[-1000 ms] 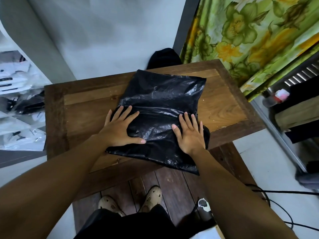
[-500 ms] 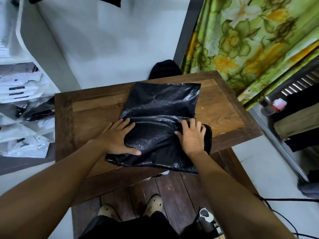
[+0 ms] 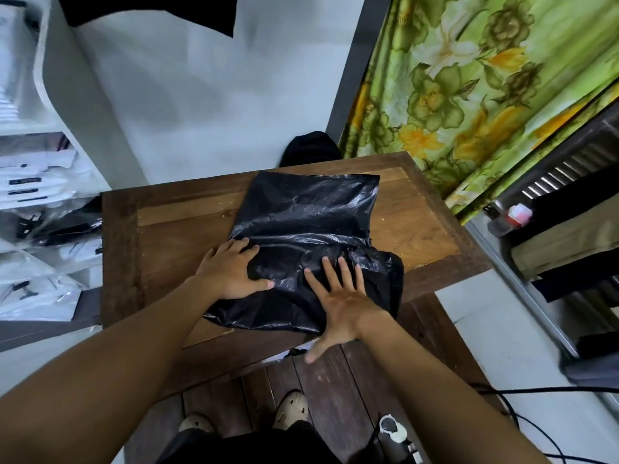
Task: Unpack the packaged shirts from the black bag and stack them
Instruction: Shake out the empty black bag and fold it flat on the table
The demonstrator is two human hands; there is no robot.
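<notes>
From the head view, the black bag (image 3: pixel 308 222) lies flat on the wooden counter (image 3: pixel 174 236), its far end smooth and its near end rumpled and bunched by the counter's front edge, where a bit of plastic hangs over. The shirts cannot be seen; the bag's flat, padded shape suggests they are all inside.

The left hand (image 3: pixel 231 269) rests on the bag's near left side, fingers laid along a crease and the thumb stretched out across the plastic, holding nothing. The right hand (image 3: pixel 341 303) is spread wide, fingers straight over the near right part of the bag and the thumb pointing down past the counter's edge; whether the palm presses the bag or hovers just above it I cannot tell.

The bag looks thin, glossy and slippery, soft enough to crumple, so a flat palm will likely slide on it. The load probably has some weight but gives and bends. The better hold is likely the loose bunched plastic at the near end, where the opening seems to be, pinched and lifted to reach in.
</notes>
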